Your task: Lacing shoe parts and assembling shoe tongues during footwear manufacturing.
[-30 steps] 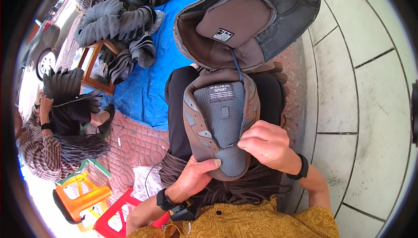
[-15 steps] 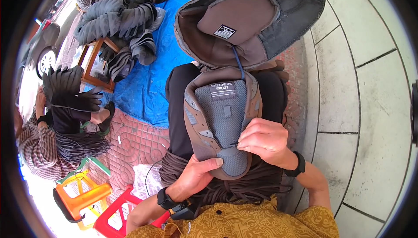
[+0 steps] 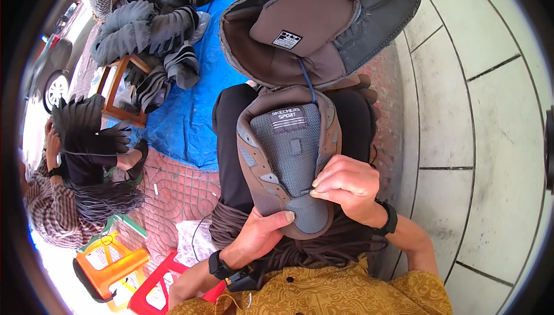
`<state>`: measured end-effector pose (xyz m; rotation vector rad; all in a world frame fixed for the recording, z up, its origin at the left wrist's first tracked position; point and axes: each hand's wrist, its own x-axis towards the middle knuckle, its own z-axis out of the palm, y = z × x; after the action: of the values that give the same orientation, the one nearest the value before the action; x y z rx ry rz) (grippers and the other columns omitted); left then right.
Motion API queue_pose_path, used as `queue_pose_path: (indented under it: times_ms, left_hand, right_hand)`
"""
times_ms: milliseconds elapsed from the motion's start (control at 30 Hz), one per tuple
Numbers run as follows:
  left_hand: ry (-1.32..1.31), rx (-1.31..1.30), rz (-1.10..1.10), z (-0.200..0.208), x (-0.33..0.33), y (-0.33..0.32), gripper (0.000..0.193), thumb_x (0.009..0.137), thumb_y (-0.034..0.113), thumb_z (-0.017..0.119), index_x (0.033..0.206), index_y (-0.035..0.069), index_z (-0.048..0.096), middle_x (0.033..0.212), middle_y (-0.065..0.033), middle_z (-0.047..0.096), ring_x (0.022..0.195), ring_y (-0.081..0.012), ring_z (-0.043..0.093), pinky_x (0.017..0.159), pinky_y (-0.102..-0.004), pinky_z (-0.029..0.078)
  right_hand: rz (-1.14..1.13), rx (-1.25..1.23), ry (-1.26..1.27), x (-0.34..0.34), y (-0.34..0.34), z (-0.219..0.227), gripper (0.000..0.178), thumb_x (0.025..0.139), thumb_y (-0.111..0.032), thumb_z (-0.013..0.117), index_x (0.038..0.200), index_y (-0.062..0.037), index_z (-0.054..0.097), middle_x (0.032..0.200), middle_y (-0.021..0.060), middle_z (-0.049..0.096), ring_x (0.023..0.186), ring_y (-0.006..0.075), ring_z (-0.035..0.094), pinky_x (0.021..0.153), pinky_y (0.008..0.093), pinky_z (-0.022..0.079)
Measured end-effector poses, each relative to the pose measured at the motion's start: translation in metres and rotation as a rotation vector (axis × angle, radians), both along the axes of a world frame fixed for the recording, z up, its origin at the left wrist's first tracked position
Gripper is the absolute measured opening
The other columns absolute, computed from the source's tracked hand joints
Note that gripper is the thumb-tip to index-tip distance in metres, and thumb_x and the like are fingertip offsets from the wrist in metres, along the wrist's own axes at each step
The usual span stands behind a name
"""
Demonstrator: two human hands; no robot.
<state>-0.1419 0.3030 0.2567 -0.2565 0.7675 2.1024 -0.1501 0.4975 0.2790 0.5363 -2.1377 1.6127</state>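
Observation:
A brown shoe upper (image 3: 259, 185) with a grey-blue mesh tongue (image 3: 285, 156) lies on my lap, toe toward me. My left hand (image 3: 259, 234) grips the left of its toe, thumb on top and fingers hidden beneath. Thumb and fingers of my right hand (image 3: 349, 185) pinch together at the right base of the tongue, by the toe piece; what lies between them is too small to make out. A blue cord (image 3: 306, 78) joins the heel to a second, dark grey and brown upper (image 3: 323, 26) just beyond. Under my hands lies a bundle of brown laces (image 3: 300, 251).
To the left, another person (image 3: 63, 199) sits with a stack of dark uppers (image 3: 81, 124). More stacked uppers (image 3: 124, 35) lie on a blue tarp (image 3: 173, 133) beside a wooden stool (image 3: 124, 113). An orange stool (image 3: 112, 269) and red stool (image 3: 153, 289) stand near my left elbow.
The view has shifted slightly, so the surroundings and both uppers sit a little further left. Both hands keep about the same places on the shoe upper.

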Motion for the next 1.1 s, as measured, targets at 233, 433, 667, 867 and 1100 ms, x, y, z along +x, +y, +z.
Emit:
queue_pose_path:
  times_ms: [233,433,667,867,1100]
  left_hand:
    - [-0.039,0.037,-0.009,-0.003,-0.004,-0.002,0.042,0.079,-0.003,0.056,0.119,0.002,0.046,0.116,-0.0084,0.053,0.108,-0.0189,0.05,0.095,-0.0367,0.038]
    - [-0.036,-0.022,0.01,-0.001,-0.005,0.0,0.048,0.074,0.001,0.062,0.119,0.001,0.046,0.118,-0.0093,0.053,0.11,-0.0222,0.049,0.097,-0.0394,0.036]
    - [-0.034,-0.014,-0.004,-0.002,-0.004,-0.003,0.046,0.078,-0.002,0.058,0.121,0.002,0.044,0.118,-0.0089,0.052,0.111,-0.0205,0.049,0.097,-0.0378,0.036]
    - [-0.027,-0.026,-0.014,-0.003,-0.004,-0.004,0.044,0.078,-0.002,0.057,0.121,0.003,0.044,0.118,-0.0088,0.052,0.11,-0.0197,0.049,0.096,-0.0375,0.037]
    - [-0.022,-0.017,0.006,-0.002,-0.003,-0.004,0.043,0.079,-0.002,0.057,0.12,0.002,0.045,0.117,-0.0085,0.052,0.109,-0.0192,0.049,0.096,-0.0373,0.037]
  right_hand:
    - [0.009,0.188,0.122,0.001,0.004,-0.001,0.016,0.057,0.002,0.071,0.07,-0.0012,0.062,0.069,0.0072,0.061,0.063,0.0196,0.06,0.052,0.0271,0.048]
    - [0.019,0.236,0.111,0.003,0.008,0.001,0.018,0.059,-0.002,0.073,0.074,-0.0011,0.064,0.074,0.008,0.063,0.066,0.0209,0.061,0.055,0.0271,0.05]
    - [0.033,0.326,0.126,-0.001,0.006,0.007,0.014,0.062,-0.003,0.068,0.075,-0.0033,0.062,0.074,0.0057,0.061,0.061,0.018,0.06,0.051,0.0258,0.049]
    - [0.011,0.364,0.16,-0.004,0.007,0.005,0.012,0.062,-0.006,0.063,0.074,-0.0043,0.062,0.072,0.0036,0.059,0.057,0.0151,0.057,0.047,0.0255,0.045]
    - [-0.017,0.666,0.342,0.001,0.006,0.016,0.019,0.058,-0.009,0.06,0.076,-0.0034,0.062,0.07,0.002,0.056,0.063,0.0125,0.053,0.05,0.0246,0.038]
